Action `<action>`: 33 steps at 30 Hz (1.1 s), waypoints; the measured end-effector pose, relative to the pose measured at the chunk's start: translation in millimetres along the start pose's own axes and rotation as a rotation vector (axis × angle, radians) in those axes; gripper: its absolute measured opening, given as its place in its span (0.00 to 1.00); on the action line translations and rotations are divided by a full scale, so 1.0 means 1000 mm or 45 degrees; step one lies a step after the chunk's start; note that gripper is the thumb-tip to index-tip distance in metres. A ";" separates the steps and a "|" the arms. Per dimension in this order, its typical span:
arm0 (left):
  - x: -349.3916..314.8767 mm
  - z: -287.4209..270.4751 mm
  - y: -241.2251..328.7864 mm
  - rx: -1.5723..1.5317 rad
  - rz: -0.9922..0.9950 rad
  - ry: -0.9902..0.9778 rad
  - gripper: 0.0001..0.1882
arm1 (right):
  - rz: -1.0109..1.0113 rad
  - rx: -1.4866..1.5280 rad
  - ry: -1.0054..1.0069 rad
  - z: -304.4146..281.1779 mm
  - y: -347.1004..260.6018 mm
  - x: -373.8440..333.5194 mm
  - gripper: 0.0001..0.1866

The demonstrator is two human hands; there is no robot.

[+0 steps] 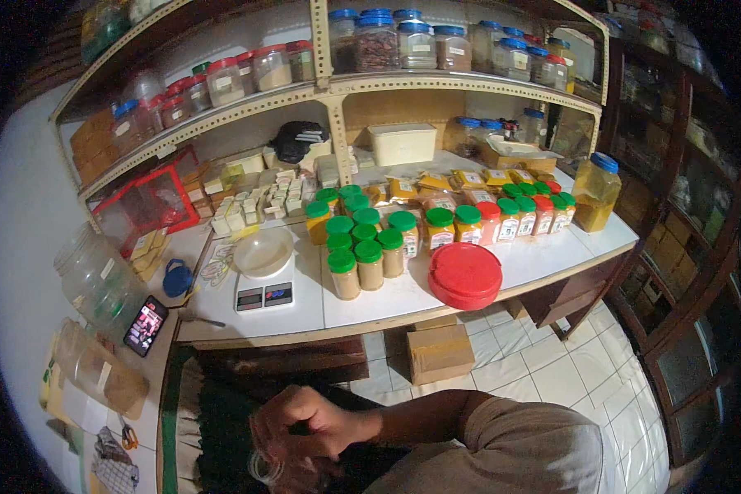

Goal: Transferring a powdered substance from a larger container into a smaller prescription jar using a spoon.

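My right hand [306,421] is low in the view, its forearm reaching in from the right. Its fingers are curled at a clear, rounded, plastic-looking object [263,469], which is blurred and cut off by dark shade. Beneath it a dim skin-toned patch seems to be my left hand [309,476]; its fingers are hidden. Beyond the hands, on the white table [305,317], stand a kitchen scale [263,295] bearing a cream bowl [263,252], green-lidded jars of tan powder [370,270] and a big round red lid [465,276] lying at the front edge.
Further right are red- and green-lidded spice jars [487,222] and a tall blue-lidded jar [597,193]. Yellow packets [403,189] lie behind. On the left side are a large clear jar [99,276], a phone [146,326] and scissors [129,436]. A carton [440,354] sits on the tiled floor.
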State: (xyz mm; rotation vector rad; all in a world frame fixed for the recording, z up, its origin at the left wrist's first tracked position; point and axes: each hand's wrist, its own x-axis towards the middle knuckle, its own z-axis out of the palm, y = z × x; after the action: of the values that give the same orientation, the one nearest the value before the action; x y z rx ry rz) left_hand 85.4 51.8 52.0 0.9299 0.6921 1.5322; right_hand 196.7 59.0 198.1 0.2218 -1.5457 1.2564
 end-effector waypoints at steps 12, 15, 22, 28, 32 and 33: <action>-0.019 -0.005 0.058 0.357 -0.096 -0.248 0.33 | 0.446 1.246 0.347 -0.003 0.087 -0.076 0.21; -0.033 0.000 0.102 0.668 -0.165 -0.190 0.33 | 0.227 -0.738 0.211 -0.014 0.033 -0.062 0.14; -0.018 0.015 0.135 2.243 -0.296 -0.494 0.30 | 0.328 -0.593 -0.092 -0.042 0.028 -0.100 0.14; -0.018 0.029 0.098 2.454 -0.141 -0.895 0.28 | 0.793 -0.167 -0.255 -0.036 0.088 -0.208 0.31; -0.010 0.036 0.093 2.304 -0.187 -1.248 0.27 | 1.070 0.664 -0.310 -0.044 0.074 -0.211 0.38; -0.011 0.047 0.102 2.226 -0.295 -1.120 0.24 | 1.061 0.644 -0.275 -0.042 0.070 -0.208 0.38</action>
State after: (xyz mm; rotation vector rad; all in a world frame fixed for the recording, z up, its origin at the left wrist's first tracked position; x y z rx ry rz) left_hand 73.7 20.4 159.5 2.3992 1.3217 -0.1702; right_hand 257.8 28.8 -14.7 0.0213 -1.5199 2.3464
